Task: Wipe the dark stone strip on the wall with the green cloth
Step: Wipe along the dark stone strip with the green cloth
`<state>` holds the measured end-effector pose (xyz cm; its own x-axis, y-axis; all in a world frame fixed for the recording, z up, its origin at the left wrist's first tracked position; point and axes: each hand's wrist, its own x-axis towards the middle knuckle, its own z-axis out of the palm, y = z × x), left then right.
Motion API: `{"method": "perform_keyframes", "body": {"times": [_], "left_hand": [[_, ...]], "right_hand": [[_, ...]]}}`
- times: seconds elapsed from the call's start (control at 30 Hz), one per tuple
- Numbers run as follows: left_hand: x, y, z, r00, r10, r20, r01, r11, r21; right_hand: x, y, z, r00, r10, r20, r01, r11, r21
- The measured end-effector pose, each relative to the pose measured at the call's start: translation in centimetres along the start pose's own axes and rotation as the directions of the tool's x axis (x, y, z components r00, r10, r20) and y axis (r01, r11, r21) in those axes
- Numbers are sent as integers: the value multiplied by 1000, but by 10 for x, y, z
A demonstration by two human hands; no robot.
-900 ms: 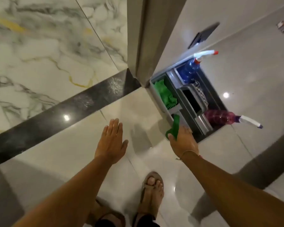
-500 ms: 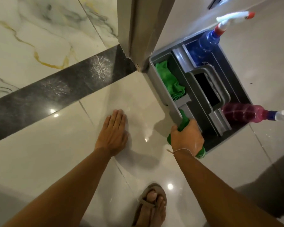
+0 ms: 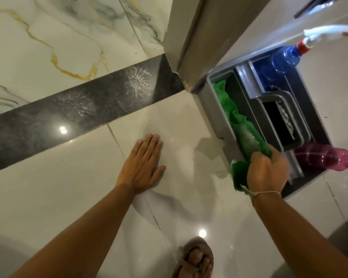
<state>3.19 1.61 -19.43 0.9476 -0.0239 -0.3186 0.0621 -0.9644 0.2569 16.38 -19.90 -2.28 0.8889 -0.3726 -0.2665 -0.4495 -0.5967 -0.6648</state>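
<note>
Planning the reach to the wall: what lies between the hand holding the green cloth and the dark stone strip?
In the head view, only pale glossy tile separates the right hand, gripping the green cloth, from the dark stone strip.

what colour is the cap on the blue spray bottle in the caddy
Red: the blue spray bottle has a red collar under a white trigger head, seen in the head view.

Both forearms are seen bare to the edge of the picture, with no sleeve reaching them. Nothing is worn on the left hand (image 3: 142, 165) or its wrist. A thin, pale string (image 3: 264, 193) is tied around the wrist of the right hand (image 3: 267, 173) (a small knot with short loose ends is seen at its left side). On the one foot in view, a tan open-toed sandal (image 3: 193, 261) is worn, its straps crossing over the toes; the heel is cut off by the lower edge of the picture.
</note>
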Motion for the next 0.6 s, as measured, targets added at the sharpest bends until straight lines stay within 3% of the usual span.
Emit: {"method": "perform_keyframes", "body": {"times": [0.07, 0.13, 0.2, 0.27, 0.33, 0.43, 0.6], "left_hand": [[-8, -15, -1, 1000, -21, 1, 21, 1000, -3], [-17, -30, -3, 999, -37, -12, 37, 999, 4], [-28, -45, -4, 998, -60, -23, 60, 998, 10], [-39, -60, -3, 996, -79, -35, 80, 997, 22], [-47, -72, 1, 996, -75, -57, 77, 996, 35], [-54, -85, 12, 995, -48, -92, 52, 998, 36], [-55, -86, 17, 989, -49, -143, 51, 999, 16]], "right_hand": [[-10, -17, 14, 996, -91, 10, 88, 987, 135], [-14, -30, 38, 971, -231, 58, 222, 965, 137], [-14, -43, 78, 912, -391, 124, 391, 920, 24], [-11, -51, 130, 805, -546, 232, 582, 803, -130], [-7, -51, 183, 718, -572, 397, 689, 667, -285], [1, -31, 238, 643, -488, 590, 761, 494, -421], [15, -20, 254, 605, -565, 561, 795, 468, -385]]}}
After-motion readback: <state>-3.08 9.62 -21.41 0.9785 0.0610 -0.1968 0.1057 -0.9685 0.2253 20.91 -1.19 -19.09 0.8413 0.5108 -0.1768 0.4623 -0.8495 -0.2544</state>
